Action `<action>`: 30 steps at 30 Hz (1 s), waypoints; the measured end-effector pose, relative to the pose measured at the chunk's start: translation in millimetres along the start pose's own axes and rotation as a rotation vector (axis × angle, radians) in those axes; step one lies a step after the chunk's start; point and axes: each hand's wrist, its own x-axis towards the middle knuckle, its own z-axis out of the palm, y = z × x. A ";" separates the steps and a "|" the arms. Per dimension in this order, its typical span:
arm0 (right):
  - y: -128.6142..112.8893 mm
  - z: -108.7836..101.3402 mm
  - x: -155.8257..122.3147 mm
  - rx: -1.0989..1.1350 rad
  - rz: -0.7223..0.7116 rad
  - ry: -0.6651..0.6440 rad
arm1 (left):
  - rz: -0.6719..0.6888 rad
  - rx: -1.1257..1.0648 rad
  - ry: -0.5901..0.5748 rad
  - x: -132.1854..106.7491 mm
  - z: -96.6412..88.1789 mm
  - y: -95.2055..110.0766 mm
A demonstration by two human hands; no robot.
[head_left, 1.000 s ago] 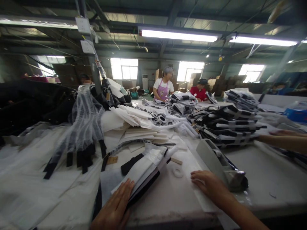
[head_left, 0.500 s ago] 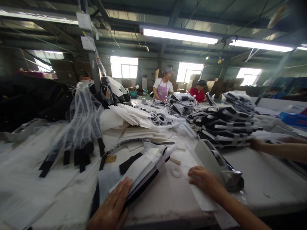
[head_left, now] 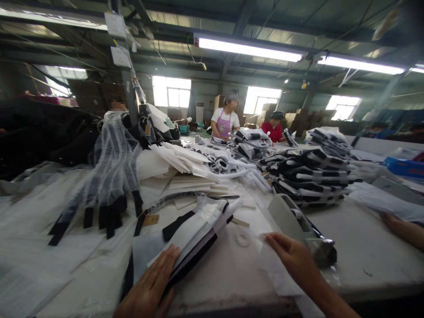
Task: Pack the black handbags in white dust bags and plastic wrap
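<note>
My left hand (head_left: 149,285) lies flat, fingers stretched out, on the near end of a white-wrapped black item (head_left: 194,232) on the table. My right hand (head_left: 291,258) rests on a thin white sheet (head_left: 274,274) and pinches its far edge with thumb and fingers. Just right of that hand stands a grey tape dispenser (head_left: 298,227). A small white ring (head_left: 243,239) lies on the table between my hands.
Stacks of packed black-and-white items (head_left: 311,174) and folded white sheets (head_left: 179,161) fill the middle of the table. Black straps in clear film (head_left: 109,176) hang at left. A co-worker's forearm (head_left: 402,229) reaches in at right. Two people (head_left: 227,119) stand at the far end.
My right hand has lifted its fingers and taken hold of the white sheet's edge. The co-worker's arm at right has pulled back toward the frame edge. My left hand stays put.
</note>
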 end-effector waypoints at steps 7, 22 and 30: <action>-34.3 50.7 -55.3 0.249 -0.353 -0.502 | -0.054 -0.035 -0.024 -1.5 0.2 2.5; -56.4 128.2 -30.9 -0.133 -0.709 -0.458 | -0.154 -0.109 -0.004 4.9 -1.0 -0.9; -95.9 127.3 14.3 -0.010 -0.591 -0.291 | -0.339 -0.162 -0.002 6.6 -8.1 -5.3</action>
